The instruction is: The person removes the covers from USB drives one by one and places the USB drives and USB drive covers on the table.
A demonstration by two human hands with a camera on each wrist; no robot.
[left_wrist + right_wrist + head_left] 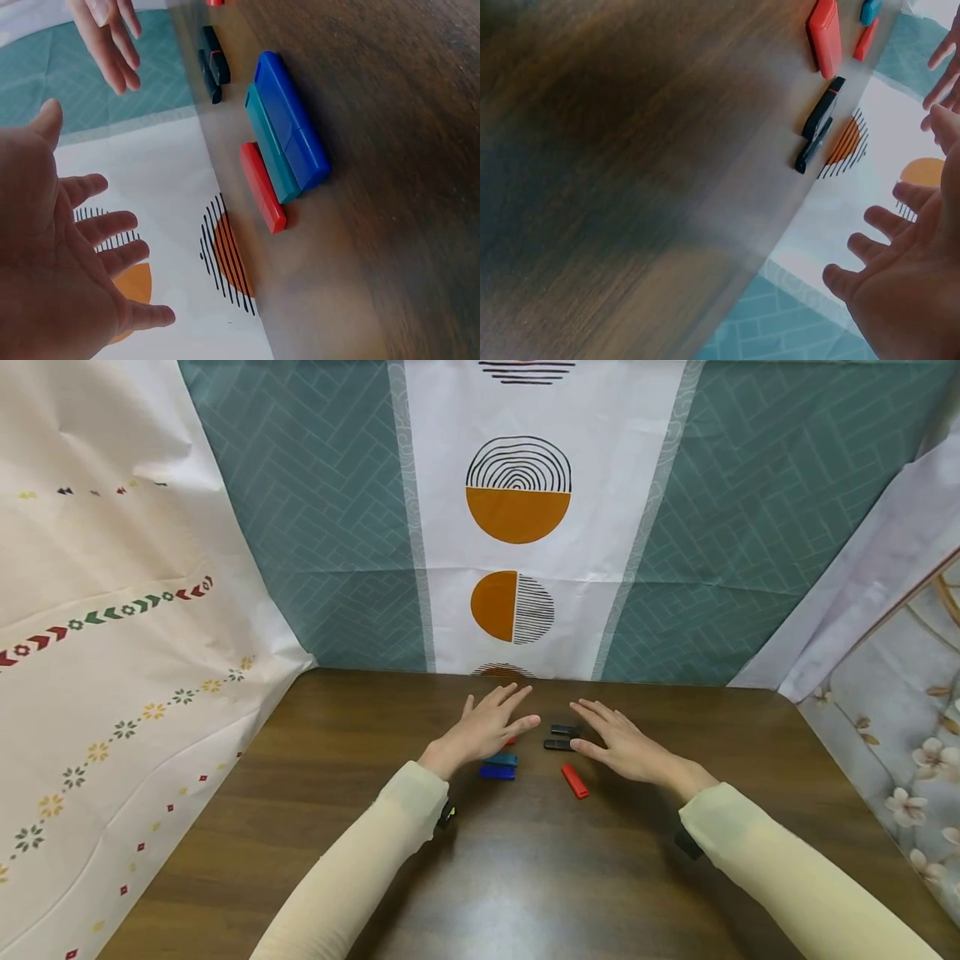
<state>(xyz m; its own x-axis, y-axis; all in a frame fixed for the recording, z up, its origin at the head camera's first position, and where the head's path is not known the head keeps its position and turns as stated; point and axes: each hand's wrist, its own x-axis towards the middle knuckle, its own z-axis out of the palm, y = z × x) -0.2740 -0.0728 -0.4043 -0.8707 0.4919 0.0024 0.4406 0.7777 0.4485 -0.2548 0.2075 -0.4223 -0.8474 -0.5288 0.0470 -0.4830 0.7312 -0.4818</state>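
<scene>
Both hands hover over the far half of the table with fingers spread and hold nothing. My left hand (pixel 480 731) is over a small row of flat oblong plastic pieces with seams, like capped USB sticks: a blue one (pixel 292 124), a teal one (pixel 271 142) and a red one (pixel 262 186), side by side. Near the fingertips of my right hand (pixel 628 750) lie two black pieces (pixel 558 745), one with a thin red band; the thumb overlaps one in the head view. Another red piece (pixel 575 781) lies alone between the hands, slightly nearer me.
The brown wooden table (pixel 487 877) meets a teal and white patterned cloth (pixel 517 552) at its back edge. A cream patterned cloth (pixel 135 660) hangs on the left, and a floral one (pixel 907 760) on the right. Dark bands with devices show under both wrists.
</scene>
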